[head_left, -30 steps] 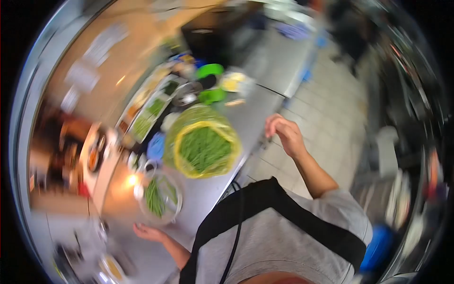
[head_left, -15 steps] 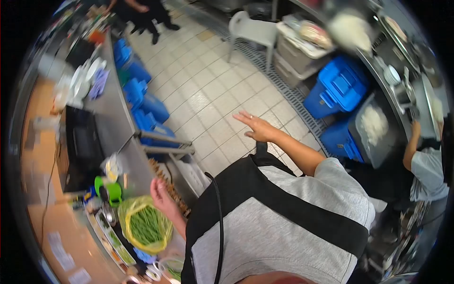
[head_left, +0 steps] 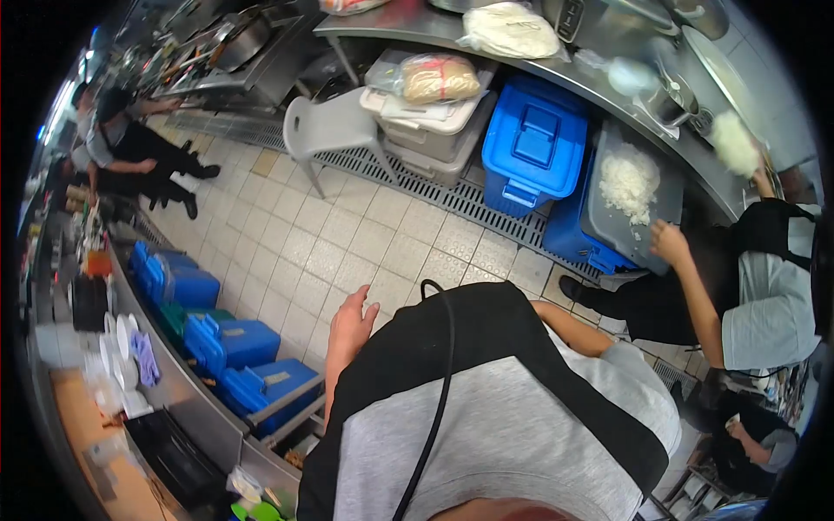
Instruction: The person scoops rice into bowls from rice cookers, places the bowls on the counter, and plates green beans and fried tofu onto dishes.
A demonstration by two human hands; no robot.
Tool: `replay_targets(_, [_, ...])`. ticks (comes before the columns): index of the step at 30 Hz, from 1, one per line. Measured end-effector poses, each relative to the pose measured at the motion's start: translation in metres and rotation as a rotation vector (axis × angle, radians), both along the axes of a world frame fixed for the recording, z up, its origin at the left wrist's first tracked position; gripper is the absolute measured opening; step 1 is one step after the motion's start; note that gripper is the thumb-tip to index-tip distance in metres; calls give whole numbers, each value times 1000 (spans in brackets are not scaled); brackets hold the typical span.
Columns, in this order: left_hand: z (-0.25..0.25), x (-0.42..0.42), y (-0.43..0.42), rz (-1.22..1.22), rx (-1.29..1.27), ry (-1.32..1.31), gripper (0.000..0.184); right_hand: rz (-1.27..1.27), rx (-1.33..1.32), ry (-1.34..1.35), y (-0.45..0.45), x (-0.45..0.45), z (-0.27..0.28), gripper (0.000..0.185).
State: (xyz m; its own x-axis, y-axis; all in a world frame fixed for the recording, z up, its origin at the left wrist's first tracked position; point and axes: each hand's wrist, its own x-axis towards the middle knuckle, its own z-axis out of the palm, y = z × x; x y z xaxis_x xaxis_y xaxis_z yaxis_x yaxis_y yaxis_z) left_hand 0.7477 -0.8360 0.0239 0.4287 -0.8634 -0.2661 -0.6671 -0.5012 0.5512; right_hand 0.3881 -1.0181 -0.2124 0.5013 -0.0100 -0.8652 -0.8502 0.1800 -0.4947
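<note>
My left hand (head_left: 352,319) is raised in front of my black apron (head_left: 486,321), above the tiled floor. Its fingers are stretched out, and it holds nothing. On my right, only the forearm (head_left: 573,327) shows; the apron and my body hide the right hand. Closest to the left hand are the steel counter (head_left: 204,421) and a blue lidded bin (head_left: 269,391) under its edge, both apart from it.
A grey chair (head_left: 334,130) stands ahead beside the floor drain. Stacked tubs (head_left: 426,130) and a large blue bin (head_left: 534,143) line the far counter. White food heaps (head_left: 630,182) on a grey lid. A co-worker (head_left: 764,304) reaches at right; other people (head_left: 130,148) stand far left.
The view has turned right, bringing the far counter and co-worker further in. My left hand has moved away from the counter with green beans. My outstretched right hand has dropped behind the apron.
</note>
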Motion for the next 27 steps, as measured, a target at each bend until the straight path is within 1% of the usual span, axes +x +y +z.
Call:
replay_targets(1, [0,9,-22,-28,23,10,43,-2,-70,-47,-7,31,50,68])
replay_targets(2, [2,19,-45,-61,46,16,44,25,-51,-185,-32,51,87,61])
replay_targets(3, [3,30,-68,-100,68,21,44,-90,-60,-568,-60,64,110,53])
replay_targets(5, [-5,58,-109,-185,44,-14,45,-408,-167,-505,-116,99,166,46])
replay_targets(6, [-10,72,-127,-233,34,-28,45,-443,-398,-569,-146,108,169,44])
replay_targets(7, [-12,85,-146,-238,32,-22,45,-307,-770,-469,-175,114,199,43])
replay_targets(8, [-11,98,-164,-241,33,-18,45,-233,-1020,-358,-212,115,192,40])
replay_targets(9, [-10,111,-181,-238,32,-14,45,-272,-1151,-305,-245,115,201,37])
replay_targets(10, [-8,124,-195,-261,28,-29,45,-403,-1113,-271,-279,112,209,36])
replay_targets(11, [-6,137,-208,-277,22,-43,45,-382,-1351,-143,-307,107,221,37])
replay_targets(12, [-6,150,-222,-292,15,-62,45,-430,-1518,-108,-340,98,220,38])
replay_targets(13, [-5,162,-238,-308,22,-55,45,-404,-1670,-10,-375,84,216,39])
replay_targets(14, [-5,173,-252,-322,32,-47,45,-493,-1646,73,-389,82,241,44])
replay_targets(15, [-4,182,-266,-334,44,-38,45,-481,-1719,222,-417,69,240,46])
replay_targets(16, [-3,191,-282,-371,30,-67,44,-524,-1859,297,-439,54,232,48])
replay_targets(17, [-2,198,-298,-409,17,-94,44,-587,-1869,389,-455,44,237,46])
replay_targets(18, [-1,204,-312,-445,5,-120,44,-587,-1893,482,-468,33,242,46])
replay_targets(20, [9,206,-344,-443,24,-73,44,-575,-1941,655,-495,14,248,45])
replay_targets(21, [13,205,-362,-437,27,-49,44,-561,-1987,675,-504,7,248,43])
replay_targets(23, [10,206,-393,-480,-4,-93,43,-510,-2075,705,-522,-12,244,38])
replay_targets(25, [11,202,-422,-499,-25,-134,43,-389,-1868,687,-545,-39,232,32])
replay_targets(26, [13,196,-437,-484,-39,-88,43,-335,-1765,682,-560,-51,228,29])
replay_targets(27, [17,191,-452,-477,-54,-45,42,-312,-1755,675,-567,-53,230,27])
